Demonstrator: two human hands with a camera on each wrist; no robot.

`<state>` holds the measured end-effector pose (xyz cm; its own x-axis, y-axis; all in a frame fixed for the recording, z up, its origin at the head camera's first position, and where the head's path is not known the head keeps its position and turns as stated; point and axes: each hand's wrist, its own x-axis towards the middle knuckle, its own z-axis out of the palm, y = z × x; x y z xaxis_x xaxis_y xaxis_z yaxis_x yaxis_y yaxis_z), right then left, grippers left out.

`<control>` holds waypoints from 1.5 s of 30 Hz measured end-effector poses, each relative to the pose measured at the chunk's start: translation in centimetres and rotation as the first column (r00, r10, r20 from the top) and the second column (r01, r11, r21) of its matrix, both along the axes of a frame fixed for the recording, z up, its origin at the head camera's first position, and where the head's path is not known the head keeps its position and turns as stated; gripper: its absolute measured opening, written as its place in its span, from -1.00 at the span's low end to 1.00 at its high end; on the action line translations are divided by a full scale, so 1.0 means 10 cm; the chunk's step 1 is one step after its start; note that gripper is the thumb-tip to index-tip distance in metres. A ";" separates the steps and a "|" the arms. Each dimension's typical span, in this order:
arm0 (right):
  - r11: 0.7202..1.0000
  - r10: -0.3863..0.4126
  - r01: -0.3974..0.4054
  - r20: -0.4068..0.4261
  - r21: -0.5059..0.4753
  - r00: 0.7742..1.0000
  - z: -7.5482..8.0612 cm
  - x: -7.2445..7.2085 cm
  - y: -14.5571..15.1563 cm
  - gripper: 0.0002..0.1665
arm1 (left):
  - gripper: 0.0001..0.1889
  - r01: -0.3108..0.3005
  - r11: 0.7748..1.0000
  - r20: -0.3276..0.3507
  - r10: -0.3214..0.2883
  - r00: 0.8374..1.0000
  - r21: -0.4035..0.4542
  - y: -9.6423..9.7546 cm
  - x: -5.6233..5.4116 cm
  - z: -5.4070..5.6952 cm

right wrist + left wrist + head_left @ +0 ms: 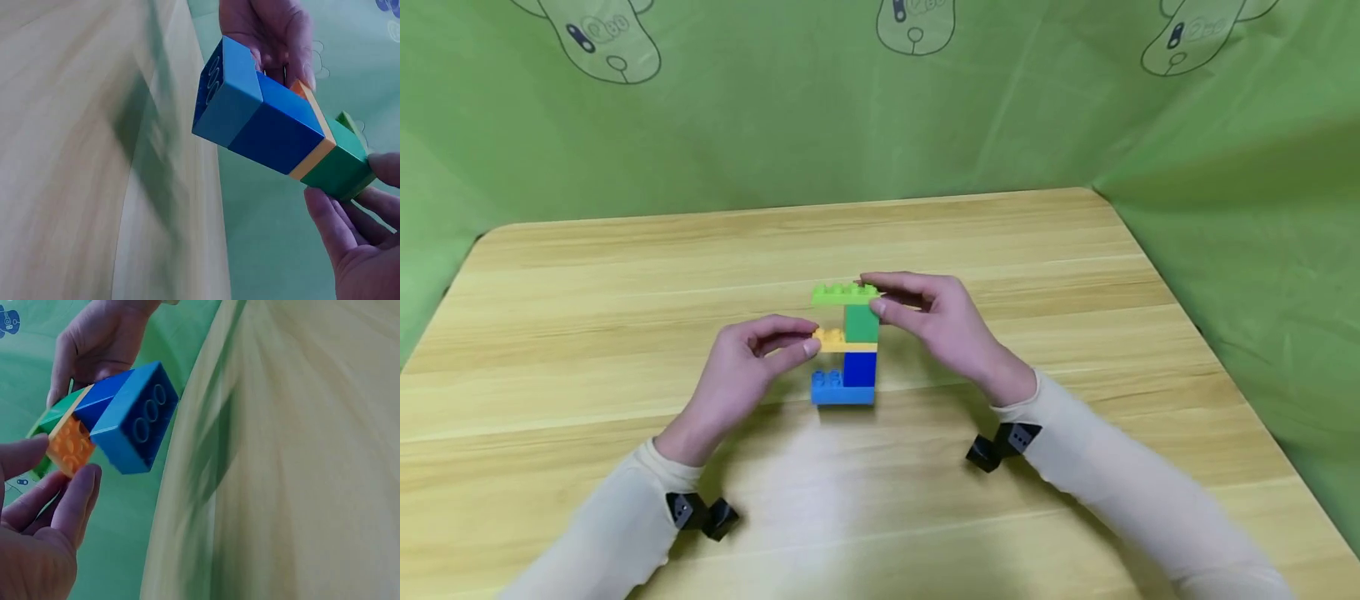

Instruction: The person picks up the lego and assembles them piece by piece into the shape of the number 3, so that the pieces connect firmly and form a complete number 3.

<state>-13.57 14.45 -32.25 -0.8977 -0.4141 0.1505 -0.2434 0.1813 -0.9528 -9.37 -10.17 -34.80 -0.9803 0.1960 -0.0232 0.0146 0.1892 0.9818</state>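
Observation:
A stack of toy building blocks is held up off the table, its hollow underside showing in both wrist views. From the bottom it has a light blue block (842, 394), a dark blue block (860, 368), a thin yellow-orange block (831, 340), a green block (861, 323) and a thin lime block (844, 294) on top. My left hand (737, 375) pinches the free left end of the yellow-orange block between thumb and fingers. At the upper right, my right hand (943, 321) grips the green and lime blocks; its fingertips behind them are partly hidden.
Under the stack lies a wood-grain table (850, 517), with the stack's shadow on it. A green cloth (820, 125) with printed cartoon figures hangs behind and at the sides. Each sleeve cuff carries a small black camera (1018, 437).

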 end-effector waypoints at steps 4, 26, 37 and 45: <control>0.999 -0.036 0.038 0.082 -0.025 0.996 -0.02 -0.08 0.00 -0.57 | -0.69 -0.034 0.999 -0.053 0.033 0.998 -0.010 0.05 -0.05 -0.02; 0.986 -0.114 0.142 0.275 -0.082 0.955 -0.19 -0.41 -0.17 -0.64 | -0.79 -0.088 0.972 -0.150 0.056 0.987 -0.216 0.10 -0.27 -0.14; 0.987 -0.144 0.160 0.325 -0.024 0.935 -0.32 -0.55 -0.22 -0.69 | -0.84 -0.060 0.944 -0.053 0.045 0.998 -0.323 0.09 -0.41 -0.19; 0.988 -0.151 0.154 0.337 0.019 0.929 -0.38 -0.60 -0.21 -0.70 | -0.87 -0.015 0.932 -0.018 0.009 1.000 -0.363 0.07 -0.49 -0.21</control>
<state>-19.56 12.32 -36.03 -0.9484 -0.2682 -0.1689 0.1220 0.1830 -0.9755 -14.29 -9.51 -36.88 -0.9833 0.1655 -0.0752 0.0251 0.5333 0.8456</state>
